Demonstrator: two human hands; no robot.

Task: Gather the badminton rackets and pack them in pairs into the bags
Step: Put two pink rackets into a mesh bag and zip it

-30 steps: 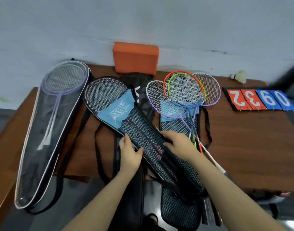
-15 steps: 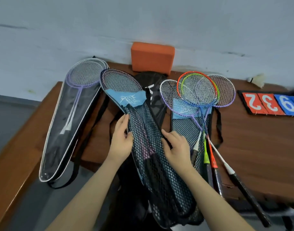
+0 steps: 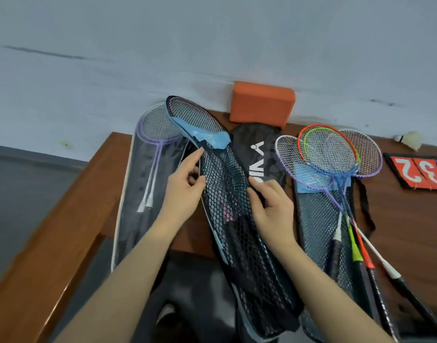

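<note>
I see both forearms reaching forward over the near edge of the wooden table (image 3: 71, 219). My left hand (image 3: 185, 186) pinches the left edge of the black mesh bag (image 3: 237, 219), thumb and fingers curled on it. My right hand (image 3: 272, 209) grasps the bag's right edge, knuckles up. The bag lies slanted at centre, rackets inside, its head overlapping the clear bag (image 3: 138, 194) at left. Loose rackets (image 3: 329, 154) rest on another mesh bag (image 3: 319, 219) to the right.
</note>
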